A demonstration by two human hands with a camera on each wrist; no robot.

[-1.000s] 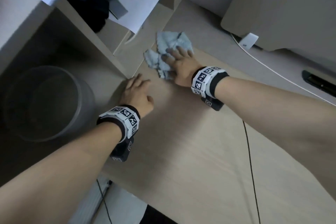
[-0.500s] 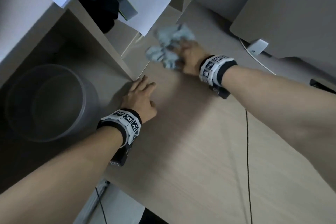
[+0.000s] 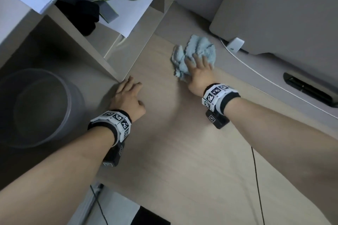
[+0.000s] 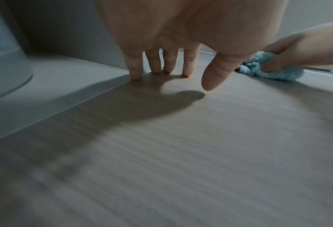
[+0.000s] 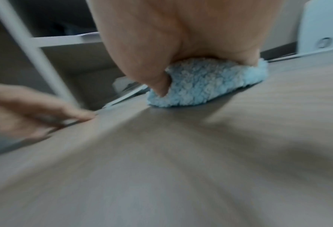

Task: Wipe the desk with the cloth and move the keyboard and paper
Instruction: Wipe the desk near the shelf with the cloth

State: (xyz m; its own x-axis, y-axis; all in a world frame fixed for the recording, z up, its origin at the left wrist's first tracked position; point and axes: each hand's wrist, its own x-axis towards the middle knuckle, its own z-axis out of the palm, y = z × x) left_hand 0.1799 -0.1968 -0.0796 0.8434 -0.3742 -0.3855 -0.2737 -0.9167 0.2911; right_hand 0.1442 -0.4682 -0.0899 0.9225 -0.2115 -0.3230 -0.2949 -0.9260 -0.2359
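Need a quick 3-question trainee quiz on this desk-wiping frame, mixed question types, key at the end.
1. True or false: the left hand holds the cloth.
2. What does the right hand press down on?
3. Which lies right of the cloth: A) white cable B) grey bin?

Key: 1 false, its fingertips rest on the desk. 2 the cloth. 3 A.

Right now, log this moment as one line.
step: wiping | right hand: presses cloth on desk | left hand: fingertips on desk
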